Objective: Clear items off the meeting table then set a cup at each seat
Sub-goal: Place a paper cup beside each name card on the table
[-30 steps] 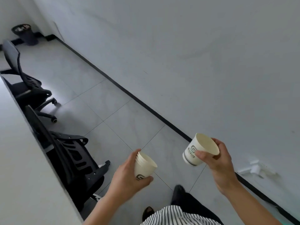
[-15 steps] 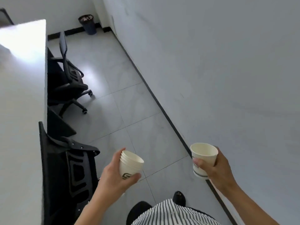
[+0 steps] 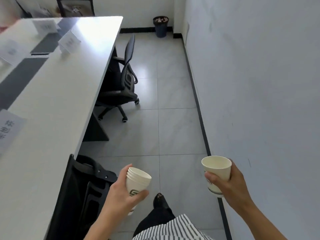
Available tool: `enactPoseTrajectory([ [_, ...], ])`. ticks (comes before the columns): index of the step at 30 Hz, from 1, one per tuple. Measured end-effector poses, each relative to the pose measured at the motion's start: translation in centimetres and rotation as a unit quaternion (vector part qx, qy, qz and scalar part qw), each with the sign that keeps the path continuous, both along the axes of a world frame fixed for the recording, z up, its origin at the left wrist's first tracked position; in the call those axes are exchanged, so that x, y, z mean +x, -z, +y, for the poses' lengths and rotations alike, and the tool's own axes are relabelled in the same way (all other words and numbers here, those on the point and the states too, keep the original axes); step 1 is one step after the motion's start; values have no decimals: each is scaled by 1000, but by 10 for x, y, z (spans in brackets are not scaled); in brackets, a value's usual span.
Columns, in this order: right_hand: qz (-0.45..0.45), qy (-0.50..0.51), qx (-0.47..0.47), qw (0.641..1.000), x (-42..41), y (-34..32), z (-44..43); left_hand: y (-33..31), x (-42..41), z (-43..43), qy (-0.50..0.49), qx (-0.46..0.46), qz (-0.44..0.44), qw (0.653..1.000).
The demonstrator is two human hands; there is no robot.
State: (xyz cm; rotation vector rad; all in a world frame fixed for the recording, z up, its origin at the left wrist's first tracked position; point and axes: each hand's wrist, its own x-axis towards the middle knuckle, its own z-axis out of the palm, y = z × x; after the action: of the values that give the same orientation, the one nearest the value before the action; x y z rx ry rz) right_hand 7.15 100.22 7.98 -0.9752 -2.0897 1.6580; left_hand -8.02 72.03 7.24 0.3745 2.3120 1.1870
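Black-and-white striped top [image 3: 173, 230], black trousers [image 3: 160, 216], dark pointed shoe [image 3: 159, 196], forearms [image 3: 259, 219] bare

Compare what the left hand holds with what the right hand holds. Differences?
Count: the left hand holds a nested stack of cups, several rims showing; the right hand holds a single cup.
Pose: the stack of cups tilts, mouth leaning right; the single cup is near upright.
Place: the stack of cups is nearer the table, the single cup nearer the wall.
Shared: pale paper cups with a printed logo, each gripped round the side.
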Motion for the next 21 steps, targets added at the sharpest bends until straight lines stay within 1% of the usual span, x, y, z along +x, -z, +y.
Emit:
enactPoseTrajectory([
  [6,6,-17,3,1000,-119,-27,55,-34,-134,64,18,23,58,998],
  [8,2,-29,11,1000,-160,-26,74,-40,-170,74,5,25,72,997],
  [11,-7,-61,6,998,-222,-14,99,-36,-214,81,-42,16,71,996],
  [17,-20,-169,-11,985,-364,12,155,-14,-276,93,-169,-20,39,985],
  [21,-26,-268,-1,963,-481,3,183,-32,-325,114,-250,-21,38,967],
])
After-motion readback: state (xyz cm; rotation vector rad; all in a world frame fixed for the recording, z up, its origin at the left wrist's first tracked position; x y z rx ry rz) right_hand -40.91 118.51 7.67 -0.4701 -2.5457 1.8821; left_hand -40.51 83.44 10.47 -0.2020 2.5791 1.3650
